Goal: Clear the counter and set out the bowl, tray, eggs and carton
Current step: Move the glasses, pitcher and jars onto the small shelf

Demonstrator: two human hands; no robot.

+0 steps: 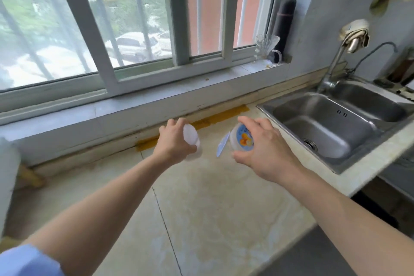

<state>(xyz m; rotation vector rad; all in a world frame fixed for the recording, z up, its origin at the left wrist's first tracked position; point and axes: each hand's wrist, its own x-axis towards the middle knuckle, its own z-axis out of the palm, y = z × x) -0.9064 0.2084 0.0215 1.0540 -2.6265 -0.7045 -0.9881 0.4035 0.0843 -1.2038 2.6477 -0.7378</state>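
the left hand point(173, 142) is wrapped around a small pale translucent cup point(191, 139), fingers curled over its far side so only its rounded end shows past the knuckles. just right of that grasp, the right hand point(264, 152) clasps a small white cup with an orange fruit label point(243, 138), thumb under it and fingers over its top; a peeled foil lid point(223, 144) hangs from the cup's rim into the gap between the two hands. both cups are held up above the pale marble counter point(212, 204), apart from each other and not touching the surface. a strip of yellow tape point(220, 115) runs along the counter's back edge beyond both grips. to the right of the right hand's grasp lies the steel double sink point(324, 125), with its tap point(336, 60) behind. the bowl, tray, eggs and carton cannot be seen anywhere near the hands.
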